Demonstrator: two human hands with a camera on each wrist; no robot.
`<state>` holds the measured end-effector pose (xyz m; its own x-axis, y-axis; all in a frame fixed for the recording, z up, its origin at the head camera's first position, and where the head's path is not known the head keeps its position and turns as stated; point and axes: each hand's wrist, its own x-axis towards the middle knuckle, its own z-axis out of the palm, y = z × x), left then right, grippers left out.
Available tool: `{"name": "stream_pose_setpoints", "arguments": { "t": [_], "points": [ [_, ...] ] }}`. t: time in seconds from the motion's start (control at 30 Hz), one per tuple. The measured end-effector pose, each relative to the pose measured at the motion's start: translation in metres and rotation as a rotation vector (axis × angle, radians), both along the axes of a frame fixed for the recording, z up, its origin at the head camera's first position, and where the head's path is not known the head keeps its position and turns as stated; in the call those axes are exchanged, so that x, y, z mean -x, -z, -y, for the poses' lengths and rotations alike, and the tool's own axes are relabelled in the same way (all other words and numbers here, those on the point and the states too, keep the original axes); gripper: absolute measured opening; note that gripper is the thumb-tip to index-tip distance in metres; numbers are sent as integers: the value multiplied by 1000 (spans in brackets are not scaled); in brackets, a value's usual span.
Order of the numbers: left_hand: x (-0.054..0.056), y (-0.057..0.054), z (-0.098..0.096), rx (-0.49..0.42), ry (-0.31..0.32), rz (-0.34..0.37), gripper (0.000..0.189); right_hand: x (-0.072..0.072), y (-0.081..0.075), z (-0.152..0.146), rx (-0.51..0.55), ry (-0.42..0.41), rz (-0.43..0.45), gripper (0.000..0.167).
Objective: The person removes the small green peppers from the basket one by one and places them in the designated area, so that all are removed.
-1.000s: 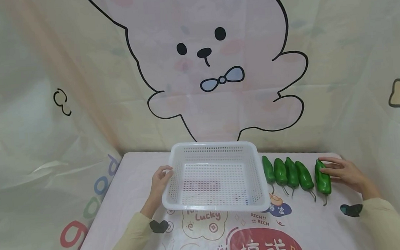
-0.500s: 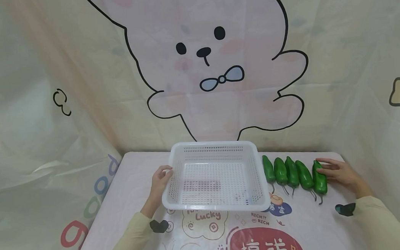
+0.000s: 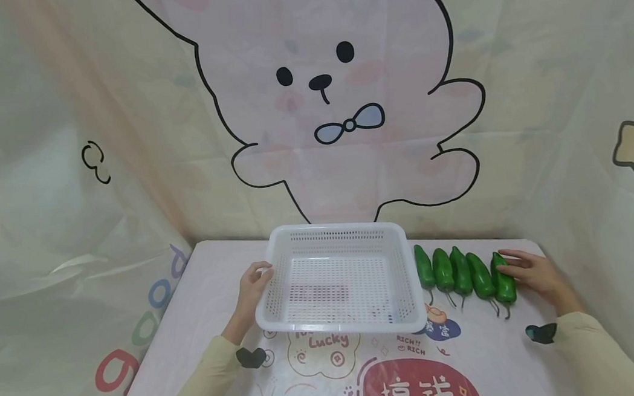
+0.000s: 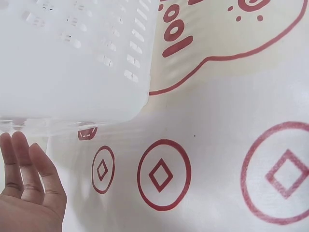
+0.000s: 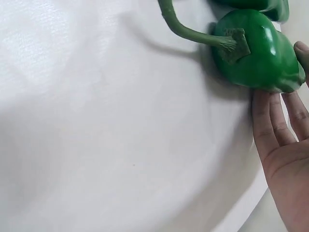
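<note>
A white perforated plastic basket (image 3: 338, 329) stands mid-table. At its left side is my left hand (image 3: 252, 291); in the left wrist view the fingers (image 4: 44, 169) are fairly straight, their tips against the basket's edge. To the right of the basket, several green peppers (image 3: 443, 269) lie in a row, stems towards me. My right hand (image 3: 537, 276) holds the rightmost green pepper (image 3: 503, 286) against the table. One digit rests over its top and the other fingers (image 5: 263, 116) lie along its side, as the right wrist view shows.
The table (image 3: 233, 251) has a pale printed cover with a red patch (image 3: 416, 392) at the front. Cloth with a cartoon bear (image 3: 325, 161) hangs close behind the table. More cloth (image 3: 54, 268) hangs at both sides.
The right hand has moved the rightmost green pepper leftward until it lies close beside the row. My left hand and the basket have stayed put.
</note>
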<state>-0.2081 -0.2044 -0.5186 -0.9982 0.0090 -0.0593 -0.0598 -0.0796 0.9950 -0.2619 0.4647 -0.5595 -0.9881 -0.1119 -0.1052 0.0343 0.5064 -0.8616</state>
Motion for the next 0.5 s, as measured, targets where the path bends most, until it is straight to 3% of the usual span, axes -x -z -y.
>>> {"name": "stream_pose_setpoints", "arguments": {
  "t": [0.2, 0.4, 0.5],
  "points": [
    [0, 2, 0, -1, 3, -2, 31, -5, -9, 11, -113, 5, 33, 74],
    [0, 2, 0, 24, -3, 9, 31, -8, -11, 15, -149, -4, 48, 75],
    [4, 10, 1, 33, -9, 14, 32, -9, -13, 15, -165, -18, 49, 75]
  ]
}}
